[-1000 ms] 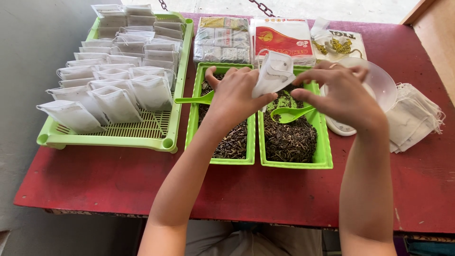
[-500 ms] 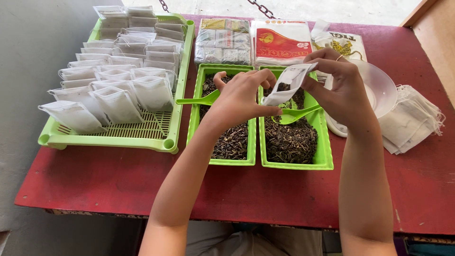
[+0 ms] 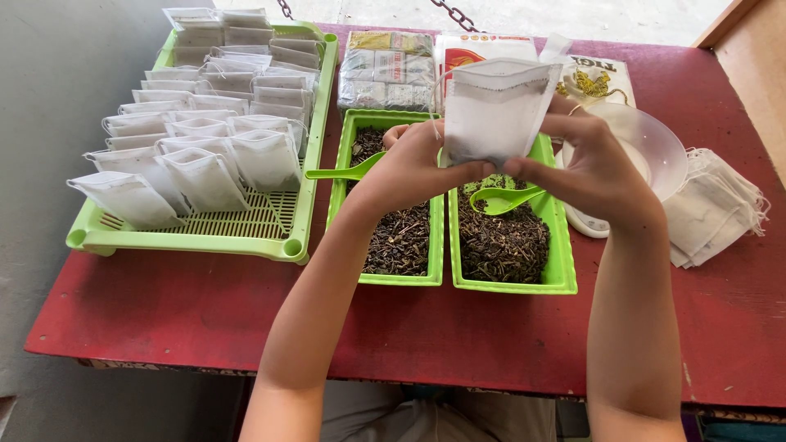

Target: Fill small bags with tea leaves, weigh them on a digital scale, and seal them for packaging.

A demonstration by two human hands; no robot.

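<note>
Red table [image 3: 164, 311]: pouch [image 3: 495, 110] between hands [image 3: 503, 164].

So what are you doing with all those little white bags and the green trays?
A person holds one small white bag up in both hands, the left hand and right hand pinching its lower edge above two narrow green trays of dark dried leaves. A green scoop lies in the left tray and another green scoop in the right one. A big slotted green tray on the left holds rows of white bags. A stack of flat bags and a clear bowl sit on the right.
</note>
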